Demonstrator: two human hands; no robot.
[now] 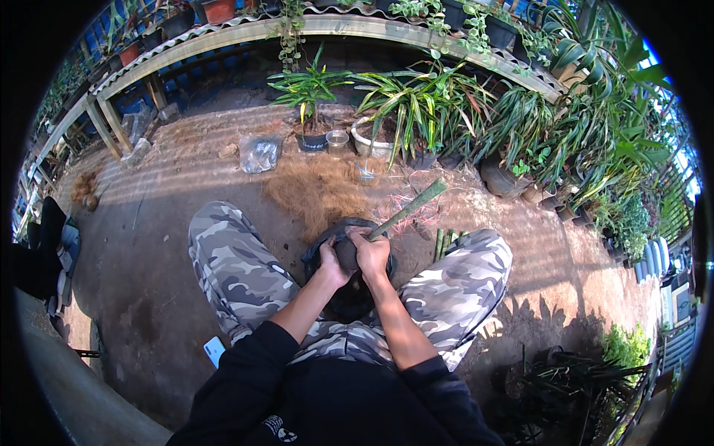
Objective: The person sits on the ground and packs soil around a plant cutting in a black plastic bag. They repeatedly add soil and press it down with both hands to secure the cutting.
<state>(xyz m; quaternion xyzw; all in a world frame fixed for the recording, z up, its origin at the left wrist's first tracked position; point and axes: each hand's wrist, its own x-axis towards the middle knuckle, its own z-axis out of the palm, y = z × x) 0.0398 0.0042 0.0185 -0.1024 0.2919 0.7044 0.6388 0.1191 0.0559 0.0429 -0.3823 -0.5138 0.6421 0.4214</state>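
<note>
In the middle of the frame, the left hand (332, 266) and right hand (370, 251) close together around a dark lump (346, 255), above a black pot (311, 262) between the knees. A green stem (410, 207) slants from the right hand toward the upper right; its lower end is hidden, so I cannot tell how deep it sits in the lump. The packing of this piece looks under way rather than finished: the lump is gathered and rounded, but no wrapping shows on it. Brown fibre (316, 195) lies loose on the ground just above the pot, and pink string (407, 217) lies in a tangle to its right. Beside the knee at right, several cut stems (440, 244) lie apart from the hands, with no lumps visible on them, seemingly untreated.
</note>
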